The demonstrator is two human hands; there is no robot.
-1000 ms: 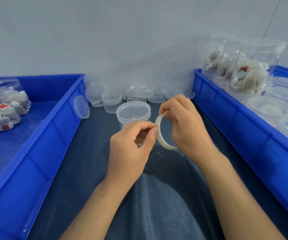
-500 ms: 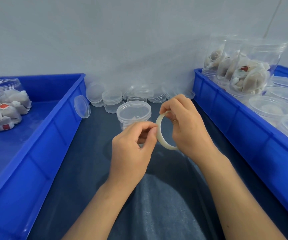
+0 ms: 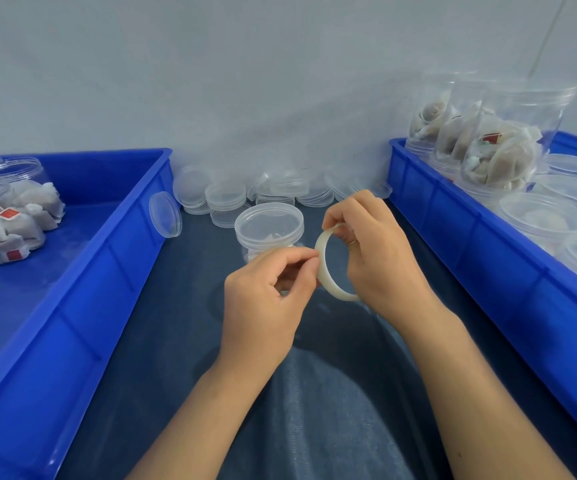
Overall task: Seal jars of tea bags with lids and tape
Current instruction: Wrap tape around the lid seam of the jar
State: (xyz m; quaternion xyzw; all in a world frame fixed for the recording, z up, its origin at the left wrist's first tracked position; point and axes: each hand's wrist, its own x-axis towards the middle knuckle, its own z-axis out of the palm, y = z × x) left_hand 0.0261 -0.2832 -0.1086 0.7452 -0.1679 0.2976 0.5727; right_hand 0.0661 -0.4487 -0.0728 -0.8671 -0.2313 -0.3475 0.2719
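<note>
Head view: both hands, left [image 3: 262, 299] and right [image 3: 380, 258], pinch one tape roll [image 3: 328, 268]; seemingly one lidded jar [image 3: 269, 230] behind.

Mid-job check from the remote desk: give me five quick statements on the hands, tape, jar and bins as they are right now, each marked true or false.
1. The right hand holds the tape roll. True.
2. The left hand lies flat on the table. False: its fingers pinch at the roll's edge.
3. The jar behind the hands has a lid on. True.
4. The left blue bin is packed full of jars. False: only a few jars with tea bags sit at its far left.
5. Loose clear lids are piled by the wall between the bins. True.
</note>
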